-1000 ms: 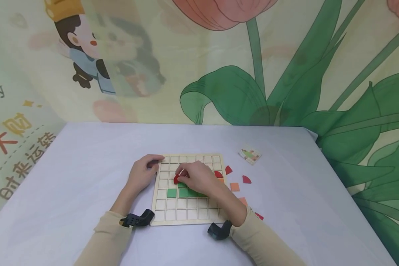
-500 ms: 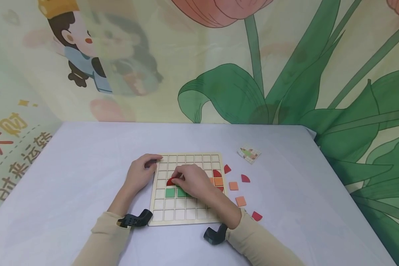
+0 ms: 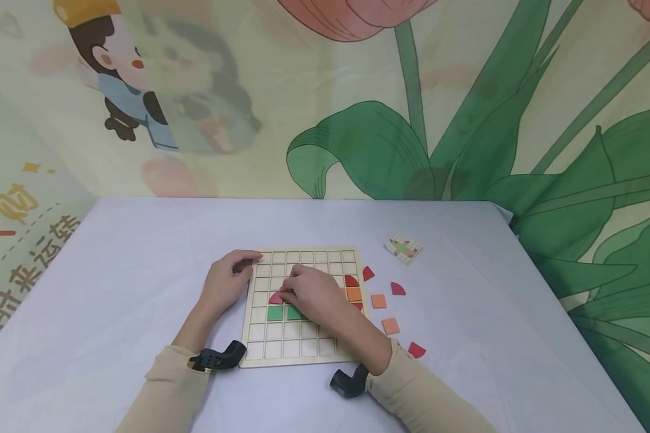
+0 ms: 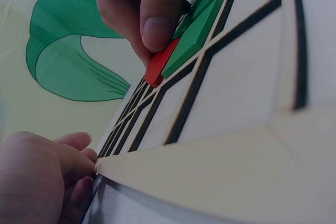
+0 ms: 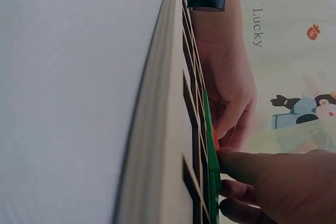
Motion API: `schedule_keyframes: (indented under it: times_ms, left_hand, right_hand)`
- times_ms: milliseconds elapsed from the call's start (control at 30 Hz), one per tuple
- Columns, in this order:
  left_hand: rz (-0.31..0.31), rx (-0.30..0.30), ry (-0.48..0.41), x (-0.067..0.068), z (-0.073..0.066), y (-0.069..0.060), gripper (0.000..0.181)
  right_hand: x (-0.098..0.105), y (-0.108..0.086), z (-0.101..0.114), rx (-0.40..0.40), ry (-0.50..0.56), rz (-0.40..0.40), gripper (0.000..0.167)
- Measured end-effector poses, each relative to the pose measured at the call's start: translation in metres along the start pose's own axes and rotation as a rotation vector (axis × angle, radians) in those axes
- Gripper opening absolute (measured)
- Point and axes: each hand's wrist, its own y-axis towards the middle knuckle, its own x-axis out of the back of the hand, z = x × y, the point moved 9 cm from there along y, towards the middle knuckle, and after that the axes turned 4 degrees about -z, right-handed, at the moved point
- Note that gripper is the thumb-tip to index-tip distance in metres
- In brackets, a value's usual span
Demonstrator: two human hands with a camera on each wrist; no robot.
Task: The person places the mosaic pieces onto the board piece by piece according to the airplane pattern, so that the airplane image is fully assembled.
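A pale wooden grid board lies on the table. At its far left corner my left hand grips the edge between thumb and fingers. Over the board's middle, my right hand pinches a red quarter-circle tile at a cell just beyond the leftmost green square tile. Up close in the left wrist view, the red tile touches the board beside a green tile, under the right thumb. More green tiles are partly hidden by my right hand. Orange and red tiles sit at the board's right side.
Loose red quarter-circles and orange squares are scattered right of the board. A small patterned card lies farther back. Behind the white-covered table hangs a printed backdrop.
My right hand has carried the red tile a little left, and the tile now lies flatter over its cell. My left hand has kept its place at the corner. The head view has shifted slightly.
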Motion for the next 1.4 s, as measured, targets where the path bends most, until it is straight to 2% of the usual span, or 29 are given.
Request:
schedule_keyframes:
  times_ms: [267,533,667,833,933,1067,1200,1300,1400]
  left_hand:
    - [-0.007,-0.011,0.001,0.001,0.0,0.0,0.03]
    - [-0.009,-0.014,0.001,0.002,0.0,0.001,0.03]
    - [-0.013,-0.017,0.003,0.002,0.0,0.001,0.03]
    - [-0.021,-0.003,0.0,0.003,0.0,-0.001,0.031]
    - [-0.022,0.004,0.006,0.002,0.0,-0.002,0.031]
    - [-0.019,0.011,-0.005,0.0,0.001,-0.002,0.031]
    - [-0.021,0.004,-0.002,-0.001,0.002,-0.001,0.03]
    - [-0.028,-0.012,0.011,-0.001,0.002,0.0,0.031]
    - [-0.031,-0.014,0.013,0.0,0.002,-0.001,0.031]
  right_hand:
    - [0.005,-0.004,0.015,0.12,-0.155,-0.056,0.016]
    - [0.005,-0.006,0.026,0.204,-0.189,-0.075,0.013]
    - [0.005,-0.006,0.025,0.209,-0.171,-0.044,0.014]
    - [0.014,-0.004,0.012,0.206,-0.094,0.052,0.014]
    - [0.028,-0.002,-0.015,0.101,-0.04,0.072,0.014]
    - [0.047,-0.007,-0.071,-0.14,0.026,0.084,0.02]
    - [0.052,-0.022,-0.121,-0.337,0.037,0.163,0.023]
    - [0.048,-0.031,-0.142,-0.415,0.035,0.234,0.026]
    - [0.042,-0.036,-0.151,-0.458,0.051,0.293,0.031]
